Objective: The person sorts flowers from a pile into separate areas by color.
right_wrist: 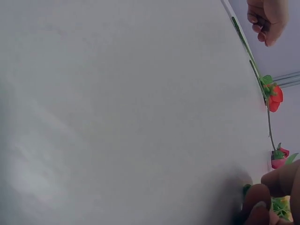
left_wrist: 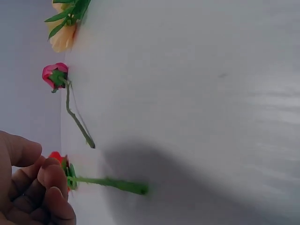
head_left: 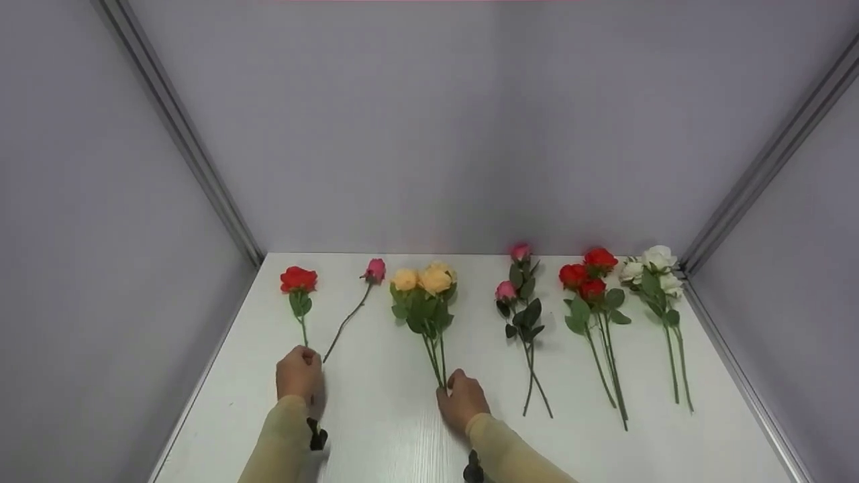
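Beside the lower stem of a single red rose (head_left: 298, 279), my left hand (head_left: 298, 372) is held with its fingers loosely bent. In the left wrist view the rose's green stem (left_wrist: 112, 183) lies on the table past the fingertips, and nothing is between them. A pink rose (head_left: 375, 270) with a bare stem lies just right of it. My right hand (head_left: 464, 402) pinches the stem ends of the yellow roses (head_left: 435, 279) between thumb and finger. A green stem end (right_wrist: 247, 188) shows at those fingertips in the right wrist view.
Farther right on the white table (head_left: 382, 429) lie two crossed pink roses (head_left: 506, 290), several red roses (head_left: 593, 289) and a group of white roses (head_left: 659, 257). Grey panels (head_left: 429, 134) wall the table at the back and both sides.
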The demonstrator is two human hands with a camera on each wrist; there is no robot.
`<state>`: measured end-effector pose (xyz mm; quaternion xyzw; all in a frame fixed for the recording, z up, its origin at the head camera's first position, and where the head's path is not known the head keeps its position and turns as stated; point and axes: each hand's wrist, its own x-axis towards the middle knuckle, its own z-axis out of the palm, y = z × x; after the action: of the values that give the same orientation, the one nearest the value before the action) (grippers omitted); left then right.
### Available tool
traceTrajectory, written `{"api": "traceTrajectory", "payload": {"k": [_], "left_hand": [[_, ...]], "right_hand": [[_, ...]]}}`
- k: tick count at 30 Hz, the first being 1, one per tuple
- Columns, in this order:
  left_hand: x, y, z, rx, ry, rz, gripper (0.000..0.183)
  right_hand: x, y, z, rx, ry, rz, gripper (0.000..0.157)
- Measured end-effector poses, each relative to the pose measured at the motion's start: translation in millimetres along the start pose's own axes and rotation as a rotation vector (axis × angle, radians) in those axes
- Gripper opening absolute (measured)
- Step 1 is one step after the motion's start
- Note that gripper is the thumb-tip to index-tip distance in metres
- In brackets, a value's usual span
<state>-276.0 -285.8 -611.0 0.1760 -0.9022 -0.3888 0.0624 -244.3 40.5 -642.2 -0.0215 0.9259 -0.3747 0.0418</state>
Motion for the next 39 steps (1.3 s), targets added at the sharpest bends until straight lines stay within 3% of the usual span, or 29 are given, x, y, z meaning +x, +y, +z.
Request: {"api": "traceTrajectory", "payload": {"k": [7,14,22,26,30,34,39], "left_hand": [[28.0,16.0,16.0,0.207,-0.054,0.103,0.021],[36.1,15.2,24.3,0.381,-0.084,0.193,0.020],[38.9,13.2,32.2,0.426,-0.147,0.140,0.009],[39.2,9.8,33.6,0.457,-0.161,0.145,0.006],[37.2,10.0,30.2,0.398,-0.190,0.118,0.009],[31.9,15.7,26.0,0.213,-0.202,0.056,0.017],[15.8,45.2,27.2,-0.024,-0.141,0.083,0.020]], "right_hand": [[-3.7,1.1,-7.0,0.005,-0.004,-0.008,0.023],[-4.4,0.2,-11.5,0.007,-0.009,-0.019,0.026],[-4.1,2.3,-14.0,0.018,-0.011,0.002,0.024],[-4.1,3.3,-15.1,0.020,0.008,-0.012,0.020],[-3.8,3.9,-16.8,0.041,0.010,-0.013,0.018],[-4.2,6.3,-24.0,0.066,0.004,-0.023,0.018],[-4.2,10.3,-46.7,0.074,0.068,-0.062,0.014]]}}
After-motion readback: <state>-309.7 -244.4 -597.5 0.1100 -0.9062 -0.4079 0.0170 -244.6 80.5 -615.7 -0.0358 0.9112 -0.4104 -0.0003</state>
